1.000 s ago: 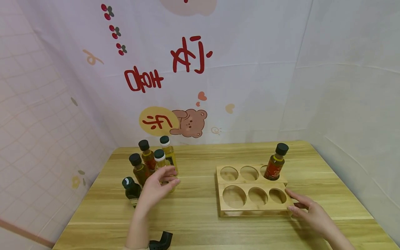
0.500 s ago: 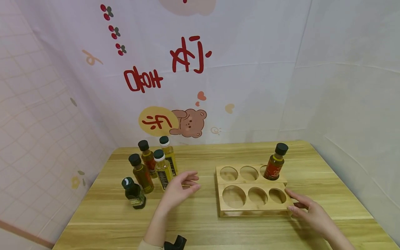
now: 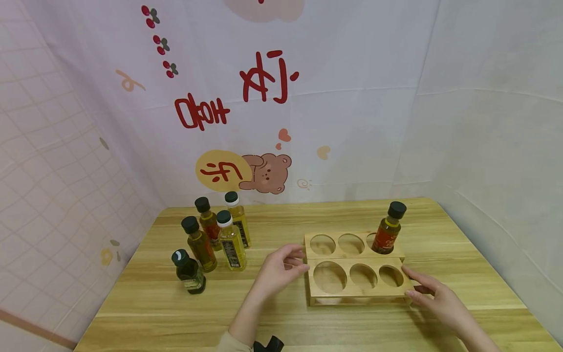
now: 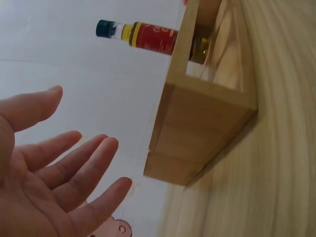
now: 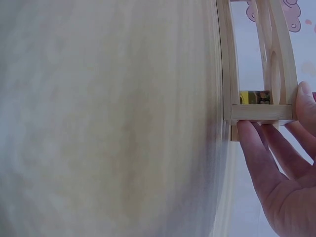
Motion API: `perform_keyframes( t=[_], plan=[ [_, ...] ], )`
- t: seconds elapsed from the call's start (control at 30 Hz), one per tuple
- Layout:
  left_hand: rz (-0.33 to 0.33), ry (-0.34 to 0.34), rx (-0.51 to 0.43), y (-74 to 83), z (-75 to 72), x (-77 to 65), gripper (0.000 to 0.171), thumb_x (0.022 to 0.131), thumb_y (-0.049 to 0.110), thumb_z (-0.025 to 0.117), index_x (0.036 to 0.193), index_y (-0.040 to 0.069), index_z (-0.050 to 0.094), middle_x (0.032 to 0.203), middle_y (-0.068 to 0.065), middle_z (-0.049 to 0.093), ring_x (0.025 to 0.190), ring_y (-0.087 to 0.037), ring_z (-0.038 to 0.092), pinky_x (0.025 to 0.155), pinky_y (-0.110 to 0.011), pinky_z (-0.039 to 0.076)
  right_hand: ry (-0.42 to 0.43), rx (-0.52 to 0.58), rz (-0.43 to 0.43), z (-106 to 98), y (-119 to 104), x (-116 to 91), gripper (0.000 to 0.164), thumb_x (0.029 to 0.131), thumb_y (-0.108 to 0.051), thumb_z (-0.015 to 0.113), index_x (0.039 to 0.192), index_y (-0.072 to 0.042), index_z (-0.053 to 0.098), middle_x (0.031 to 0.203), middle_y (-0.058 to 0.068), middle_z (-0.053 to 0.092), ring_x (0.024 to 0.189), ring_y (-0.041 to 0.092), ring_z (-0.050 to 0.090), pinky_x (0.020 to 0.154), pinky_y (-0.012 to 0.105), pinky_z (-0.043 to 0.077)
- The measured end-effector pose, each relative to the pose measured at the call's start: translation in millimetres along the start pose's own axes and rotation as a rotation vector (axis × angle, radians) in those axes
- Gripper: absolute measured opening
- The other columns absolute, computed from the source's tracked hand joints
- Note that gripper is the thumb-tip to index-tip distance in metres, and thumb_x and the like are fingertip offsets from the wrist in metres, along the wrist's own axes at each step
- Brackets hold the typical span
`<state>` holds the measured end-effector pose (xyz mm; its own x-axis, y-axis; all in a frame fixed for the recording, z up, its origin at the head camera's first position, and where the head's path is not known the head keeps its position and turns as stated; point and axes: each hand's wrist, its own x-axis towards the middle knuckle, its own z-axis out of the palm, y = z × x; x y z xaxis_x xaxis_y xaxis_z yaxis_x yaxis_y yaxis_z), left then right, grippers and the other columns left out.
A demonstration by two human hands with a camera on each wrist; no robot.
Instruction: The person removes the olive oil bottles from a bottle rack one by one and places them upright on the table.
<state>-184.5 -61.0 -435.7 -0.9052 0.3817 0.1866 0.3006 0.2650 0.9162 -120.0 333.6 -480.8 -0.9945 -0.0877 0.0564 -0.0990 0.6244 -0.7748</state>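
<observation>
A two-tier wooden bottle rack (image 3: 340,288) with round holes stands on the table. One dark-capped oil bottle with a red label (image 3: 386,237) sits in the right hole of its back tier. My left hand (image 3: 281,269) is beside the rack's left end, holding nothing; in the left wrist view its fingers (image 4: 81,182) spread loosely, apart from the wood. At the opposite end, my right hand (image 3: 440,300) holds the rack's edge. The right wrist view has its thumb (image 5: 304,106) at the upper edge and several fingers against the end panel.
Several bottles stand upright on the left of the table: two clear ones with yellow oil, the nearer bottle (image 3: 232,247) in front, two with red labels, and a short dark green bottle (image 3: 191,276). A printed cloth (image 3: 352,122) hangs behind the table.
My left hand has moved right, away from the bottles at left to the rack's left end, with nothing in it. My right hand and the rack have stayed in place.
</observation>
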Motion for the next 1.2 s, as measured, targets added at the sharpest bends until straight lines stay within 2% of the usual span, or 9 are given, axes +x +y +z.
perform_keyframes(
  t=[0.2,0.3,0.6,0.83,1.0,1.2],
  plan=[
    [0.019,-0.016,-0.038,5.2,22.4,6.5,0.044,0.090,0.020,0.075,0.130,0.008,0.062,0.117,-0.013,0.067,0.100,-0.024,0.066,0.087,-0.034,0.054,-0.009,0.006,0.011,-0.3,-0.1,0.0,0.061,0.093,-0.017,0.071,0.145,0.003,0.047,0.143,0.030,0.044,0.095,-0.004,0.056,0.071,0.026,0.056],
    [0.033,-0.028,-0.051,7.3,34.7,10.0,0.044,0.090,0.018,0.075,0.130,0.006,0.062,0.116,-0.013,0.067,0.100,-0.026,0.066,0.088,-0.034,0.055,-0.015,0.017,0.009,-0.3,-0.7,0.0,0.061,0.093,-0.017,0.070,0.145,0.003,0.046,0.143,0.030,0.044,0.095,-0.002,0.057,0.070,0.026,0.056],
    [0.060,-0.083,-0.015,14.3,65.0,24.2,0.046,0.089,0.017,0.075,0.131,0.003,0.061,0.115,-0.010,0.068,0.095,-0.015,0.067,0.083,-0.024,0.054,-0.026,0.018,0.013,-0.5,-0.6,-0.8,0.061,0.094,-0.018,0.069,0.146,0.002,0.045,0.145,0.030,0.042,0.096,-0.002,0.056,0.071,0.026,0.055],
    [0.053,-0.096,-0.012,17.3,83.4,37.4,0.046,0.089,0.021,0.077,0.131,0.008,0.062,0.115,-0.004,0.068,0.091,-0.004,0.065,0.080,-0.020,0.053,-0.022,0.021,-0.005,-0.1,1.1,0.0,0.060,0.094,-0.017,0.069,0.146,0.002,0.045,0.144,0.030,0.043,0.095,-0.004,0.056,0.071,0.026,0.056],
    [0.036,-0.091,-0.008,21.3,96.7,49.7,0.046,0.088,0.022,0.077,0.129,0.008,0.063,0.114,-0.003,0.069,0.089,-0.001,0.064,0.075,-0.018,0.052,-0.018,0.015,-0.003,0.4,2.6,0.3,0.060,0.094,-0.018,0.069,0.146,0.001,0.046,0.144,0.028,0.044,0.096,-0.003,0.056,0.071,0.026,0.056],
    [0.020,-0.082,0.002,34.3,110.8,68.3,0.047,0.088,0.023,0.077,0.132,0.010,0.062,0.116,0.000,0.068,0.093,-0.005,0.064,0.074,-0.017,0.051,-0.016,0.021,0.010,-0.1,3.1,0.3,0.061,0.094,-0.019,0.069,0.146,0.001,0.046,0.144,0.029,0.044,0.095,-0.003,0.057,0.071,0.026,0.056]
  ],
)
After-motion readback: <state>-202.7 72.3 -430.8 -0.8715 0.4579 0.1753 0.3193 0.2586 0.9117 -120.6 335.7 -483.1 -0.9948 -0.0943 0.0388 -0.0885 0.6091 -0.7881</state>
